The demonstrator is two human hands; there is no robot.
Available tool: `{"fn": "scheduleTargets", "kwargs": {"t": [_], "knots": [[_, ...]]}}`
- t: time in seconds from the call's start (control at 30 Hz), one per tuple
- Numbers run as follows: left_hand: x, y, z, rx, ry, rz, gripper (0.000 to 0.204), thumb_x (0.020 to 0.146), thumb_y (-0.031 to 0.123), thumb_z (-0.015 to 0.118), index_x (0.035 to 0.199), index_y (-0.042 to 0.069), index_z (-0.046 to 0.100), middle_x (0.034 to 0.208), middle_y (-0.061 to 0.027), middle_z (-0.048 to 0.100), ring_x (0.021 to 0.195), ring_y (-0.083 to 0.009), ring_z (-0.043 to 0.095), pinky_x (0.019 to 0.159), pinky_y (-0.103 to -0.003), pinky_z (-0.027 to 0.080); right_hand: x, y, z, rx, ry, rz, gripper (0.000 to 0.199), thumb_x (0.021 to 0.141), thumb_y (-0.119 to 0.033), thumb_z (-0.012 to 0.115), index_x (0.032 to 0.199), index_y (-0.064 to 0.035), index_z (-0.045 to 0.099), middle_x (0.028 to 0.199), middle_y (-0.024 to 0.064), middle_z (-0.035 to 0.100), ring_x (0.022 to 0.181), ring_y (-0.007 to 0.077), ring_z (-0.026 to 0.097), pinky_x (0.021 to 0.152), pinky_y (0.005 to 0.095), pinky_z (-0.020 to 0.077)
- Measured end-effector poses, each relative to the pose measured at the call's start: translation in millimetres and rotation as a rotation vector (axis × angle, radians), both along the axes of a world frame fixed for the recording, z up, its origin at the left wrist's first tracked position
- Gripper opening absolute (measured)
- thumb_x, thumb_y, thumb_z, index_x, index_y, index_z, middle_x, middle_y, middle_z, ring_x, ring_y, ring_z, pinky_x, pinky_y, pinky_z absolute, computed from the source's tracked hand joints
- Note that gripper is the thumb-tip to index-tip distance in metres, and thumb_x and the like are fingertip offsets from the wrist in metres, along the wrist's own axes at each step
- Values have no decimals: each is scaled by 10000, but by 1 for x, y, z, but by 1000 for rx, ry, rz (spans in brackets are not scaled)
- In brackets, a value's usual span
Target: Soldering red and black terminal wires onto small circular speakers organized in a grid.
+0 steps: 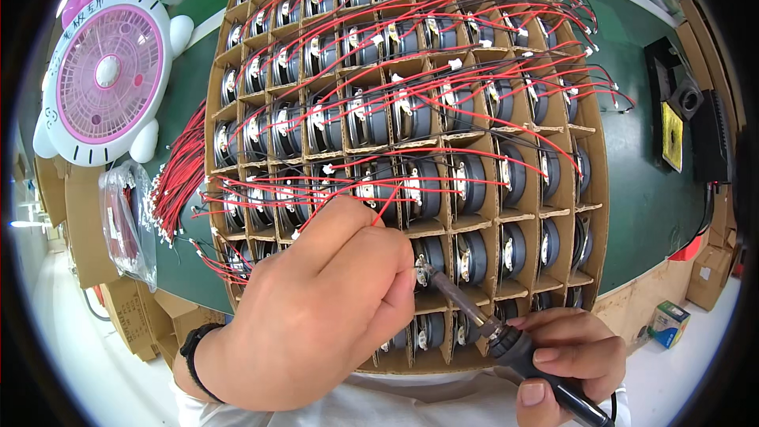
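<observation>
My right hand [573, 352] grips a soldering iron [466, 302] by its dark handle, and the iron's tip meets a terminal on a small round speaker [429, 259]. Close beside that tip is my left hand [312, 308], its fingers pinched together. A red wire [386, 212] comes out from between them; its held end is hidden. The speakers stand on edge in the cells of a cardboard divider tray [506, 219]. Red and black wires with white connectors [455, 64] lie across the farther rows. Speakers in the nearer rows show bare terminals.
On the left stand a white and pink fan [107, 71], a pile of red wires [178, 182] and a clear plastic bag [128, 221]. At right lie a soldering iron stand with a yellow pad [672, 136] and a black unit [714, 138]. Cardboard boxes [709, 275] sit beyond the green table [632, 213].
</observation>
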State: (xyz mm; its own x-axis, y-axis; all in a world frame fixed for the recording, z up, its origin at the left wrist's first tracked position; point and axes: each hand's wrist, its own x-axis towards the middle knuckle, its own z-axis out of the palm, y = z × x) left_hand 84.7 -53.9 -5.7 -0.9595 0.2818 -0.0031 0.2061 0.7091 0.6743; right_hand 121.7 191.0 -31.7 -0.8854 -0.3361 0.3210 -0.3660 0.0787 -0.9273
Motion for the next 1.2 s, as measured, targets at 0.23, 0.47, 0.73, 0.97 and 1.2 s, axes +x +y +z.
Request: {"fn": "scheduleTargets", "kwargs": {"t": [0.23, 0.47, 0.73, 0.97, 1.2], "knots": [[-2, 3, 2, -49, 13, 15, 178, 755, -63, 724, 891, 10, 634, 834, -112, 572, 704, -252, 592, 611, -339, 483, -4, -1, -3, -11, 42, 4, 300, 906, -145, 736, 976, 67, 535, 896, 263, 638, 850, 379, 721, 777, 435, 624], [-6, 5, 6, -36, -51, 44, 148, 751, -54, 713, 862, 12, 641, 819, -101, 557, 633, -202, 548, 557, -306, 428, -4, -2, -3, -27, 36, -15, 276, 886, -145, 747, 912, 63, 567, 889, 244, 639, 834, 368, 725, 780, 428, 636], [-8, 5, 7, -30, -56, 37, 126, 750, -34, 715, 841, 15, 642, 797, -76, 532, 583, -148, 473, 524, -291, 366, 0, 0, -2, 22, -6, -32, 235, 853, -128, 775, 909, 27, 608, 898, 202, 625, 828, 335, 707, 784, 416, 632], [-8, 5, 6, -45, -45, 40, 131, 747, -29, 724, 837, 19, 642, 797, -73, 538, 573, -143, 454, 522, -291, 357, 11, -3, -1, 81, -70, -107, 217, 792, -132, 833, 880, -80, 642, 875, 138, 608, 844, 332, 705, 795, 450, 635], [-8, 5, 5, -29, -50, 39, 125, 759, -38, 721, 836, 15, 637, 795, -60, 525, 545, -109, 414, 489, -275, 316, 9, -3, 2, 80, -93, -107, 172, 766, -89, 846, 835, -83, 690, 895, 134, 614, 859, 333, 705, 834, 444, 628]]}}
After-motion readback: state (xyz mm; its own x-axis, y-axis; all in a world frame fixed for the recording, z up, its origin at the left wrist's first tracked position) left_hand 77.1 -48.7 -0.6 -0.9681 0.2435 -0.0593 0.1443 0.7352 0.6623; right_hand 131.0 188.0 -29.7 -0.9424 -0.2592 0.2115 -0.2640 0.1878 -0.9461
